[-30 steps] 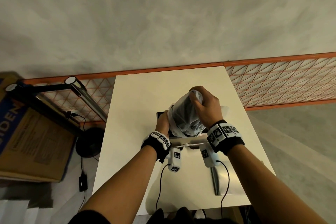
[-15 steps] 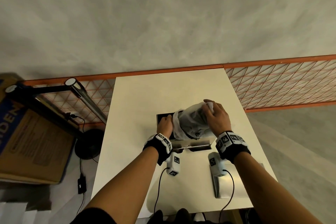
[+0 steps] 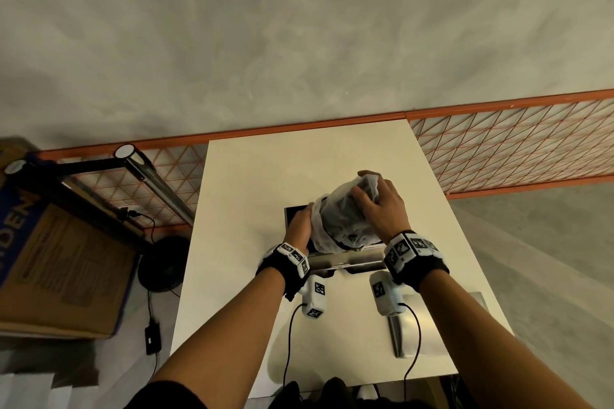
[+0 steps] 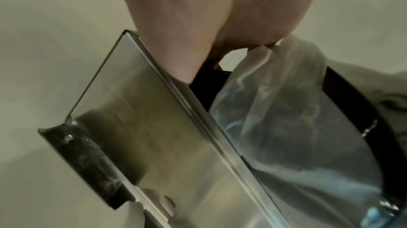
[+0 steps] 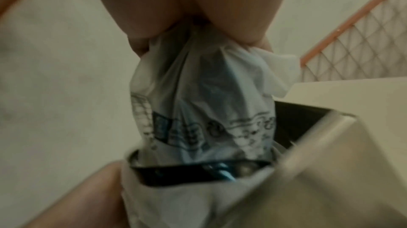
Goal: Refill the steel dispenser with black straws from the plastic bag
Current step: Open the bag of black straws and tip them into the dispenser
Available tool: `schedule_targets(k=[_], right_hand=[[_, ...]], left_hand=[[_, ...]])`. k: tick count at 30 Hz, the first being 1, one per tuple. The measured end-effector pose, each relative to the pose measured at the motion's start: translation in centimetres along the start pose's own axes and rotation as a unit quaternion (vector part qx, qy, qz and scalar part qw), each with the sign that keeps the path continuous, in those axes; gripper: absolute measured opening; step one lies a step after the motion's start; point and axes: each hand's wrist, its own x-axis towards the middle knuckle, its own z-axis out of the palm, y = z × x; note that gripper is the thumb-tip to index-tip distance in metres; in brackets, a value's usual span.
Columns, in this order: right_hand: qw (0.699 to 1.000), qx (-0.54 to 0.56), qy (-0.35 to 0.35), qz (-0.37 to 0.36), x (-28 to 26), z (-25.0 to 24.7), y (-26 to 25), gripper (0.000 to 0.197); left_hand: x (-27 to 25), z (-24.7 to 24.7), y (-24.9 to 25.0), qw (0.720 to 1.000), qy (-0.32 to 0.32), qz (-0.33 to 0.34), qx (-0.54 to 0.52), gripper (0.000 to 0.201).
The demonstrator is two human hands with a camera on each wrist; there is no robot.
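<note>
- Head view: your right hand [image 3: 382,206] has its grip clenched on the bunched upper end of the plastic bag [image 3: 342,219], which stands tilted with its lower end in the open top of the steel dispenser [image 3: 345,259] on the white worktop [image 3: 265,176]. Your left hand [image 3: 299,224] is against the bag's left side at the dispenser's rim; a cardboard box [image 3: 59,262] sits well off to your left.
- Left wrist view: your left fingers [image 4: 176,40] pinch a fold of the bag [image 4: 275,92] just above the dispenser's steel wall [image 4: 154,127]; the bag's lower part lies inside the opening.
- Right wrist view: below your right grip the bag [image 5: 198,101] hangs into the dispenser [image 5: 330,179]; the black straws [image 5: 176,170] show dark through the plastic at the rim, blurred.
</note>
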Motion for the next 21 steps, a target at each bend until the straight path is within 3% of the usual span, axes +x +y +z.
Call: schedule_targets(k=[3, 6, 11, 16, 19, 21], right_hand=[[0.997, -0.019, 0.02, -0.074, 0.2, 0.0, -2.4, 0.029], [0.992, -0.047, 0.014, -0.119, 0.2, 0.9, -3.6, 0.029], [0.994, -0.073, 0.016, -0.079, 0.7, 2.1, -2.4, 0.022], [0.994, -0.094, 0.029, -0.04, 0.9, 1.5, -0.5, 0.033], [0.993, -0.117, 0.022, -0.003, 0.6, 1.2, 1.1, 0.044], [0.992, -0.125, 0.022, 0.006, 0.3, 1.0, 1.6, 0.043]], left_hand=[[-4.0, 0.5, 1.7, 0.996, -0.049, 0.039, -0.061, 0.045], [-4.4, 0.3, 1.6, 0.994, -0.049, 0.043, -0.089, 0.037], [-2.7, 0.3, 1.1, 0.996, -0.027, 0.02, -0.084, 0.044], [4.5, -0.9, -3.0, 0.999, 0.044, 0.017, 0.001, 0.058], [1.9, -0.2, -1.7, 0.992, 0.087, 0.043, 0.077, 0.076], [-1.4, 0.6, 0.3, 0.986, 0.093, 0.062, 0.122, 0.071]])
